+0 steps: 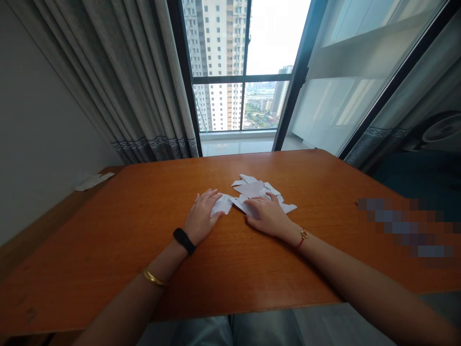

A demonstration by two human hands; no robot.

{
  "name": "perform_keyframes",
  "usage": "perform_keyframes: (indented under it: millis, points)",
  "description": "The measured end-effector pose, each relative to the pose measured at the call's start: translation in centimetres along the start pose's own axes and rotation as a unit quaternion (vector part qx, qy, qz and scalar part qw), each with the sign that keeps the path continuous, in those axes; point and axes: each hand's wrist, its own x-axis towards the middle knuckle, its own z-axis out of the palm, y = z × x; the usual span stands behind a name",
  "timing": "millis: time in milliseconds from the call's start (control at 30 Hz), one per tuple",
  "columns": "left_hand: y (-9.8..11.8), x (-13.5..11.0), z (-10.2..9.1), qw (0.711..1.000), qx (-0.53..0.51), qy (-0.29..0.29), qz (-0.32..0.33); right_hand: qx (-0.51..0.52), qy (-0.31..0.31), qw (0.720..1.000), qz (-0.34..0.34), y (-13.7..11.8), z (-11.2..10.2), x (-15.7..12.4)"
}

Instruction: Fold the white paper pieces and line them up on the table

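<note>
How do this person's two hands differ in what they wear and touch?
The left hand wears a black band at the wrist and a gold bangle up the arm; the right hand wears only a thin red bracelet. The left hand lies on a single paper piece; the right hand rests on the larger paper pile. Both lie palm down on the table.

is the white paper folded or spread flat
Folded: the white paper shows overlapping angular flaps, partly under the left hand and right hand.
</note>
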Motion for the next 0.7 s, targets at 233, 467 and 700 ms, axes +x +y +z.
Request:
perform_keyframes:
  millis: [233, 467, 700]
  points:
    - [2.8, -0.6, -0.2, 0.903, -0.381, -0.077, -0.18, 0.086, 0.179, 0.98, 0.004, 0.1, -0.6, -0.4]
    - [4.6, -1.2, 0.6, 0.696, -0.635, -0.16, -0.294, 0.202, 0.169, 0.952, -0.156, -0.8, 0.0, -0.9]
    - [3.7, -0.3, 0.0, 0.659, -0.659, -0.003, -0.363, 0.272, 0.205, 0.94, -0.018, 0.1, -0.7, -0.7]
